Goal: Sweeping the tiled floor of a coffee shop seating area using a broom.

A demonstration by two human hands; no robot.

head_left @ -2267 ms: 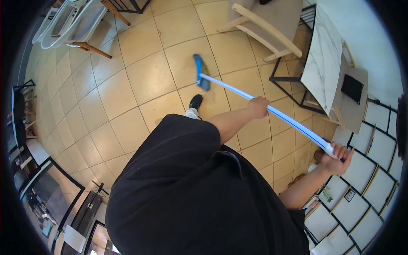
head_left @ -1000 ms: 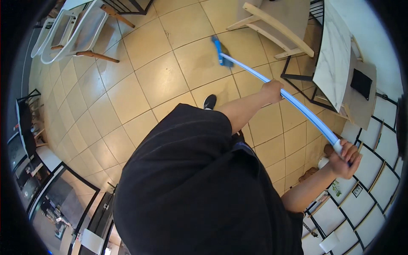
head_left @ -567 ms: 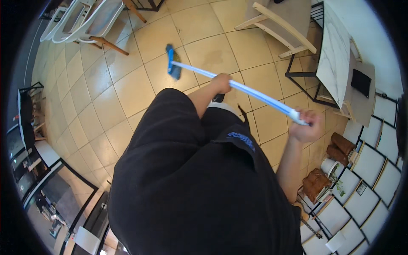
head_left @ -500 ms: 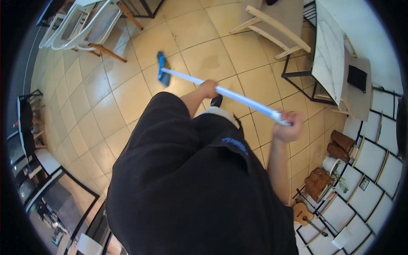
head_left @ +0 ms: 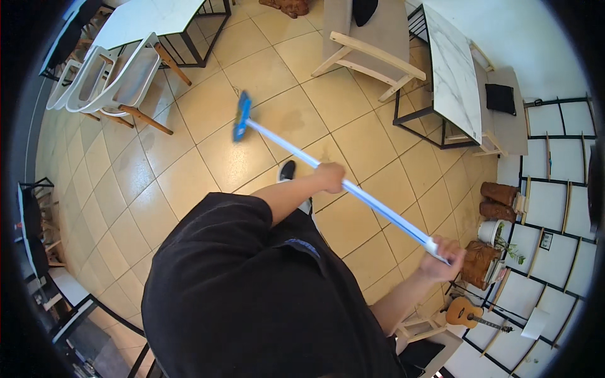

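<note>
A broom with a pale blue-white handle (head_left: 391,214) and a blue head (head_left: 242,118) slants across the view, its head at the tiled floor on the far left. Around the middle of the handle, my left hand (head_left: 330,177) is closed. My right hand (head_left: 442,259) grips the white end piece at the near right. The head is slightly blurred, so its bristles are hard to make out. Below the left forearm, one dark shoe (head_left: 287,170) of mine shows on the tiles.
White chairs (head_left: 129,79) with wooden legs stand at a white table (head_left: 145,22) on the far left. At the right are a wooden-framed seat (head_left: 372,50) and a marble-patterned table (head_left: 450,75). A guitar (head_left: 465,312), brown stools (head_left: 501,192) and a potted plant (head_left: 490,232) line the shelving.
Both my hands have moved right and nearer with the broom handle. The broom head has shifted slightly nearer, and the view has turned and moved. My grip stays closed.
</note>
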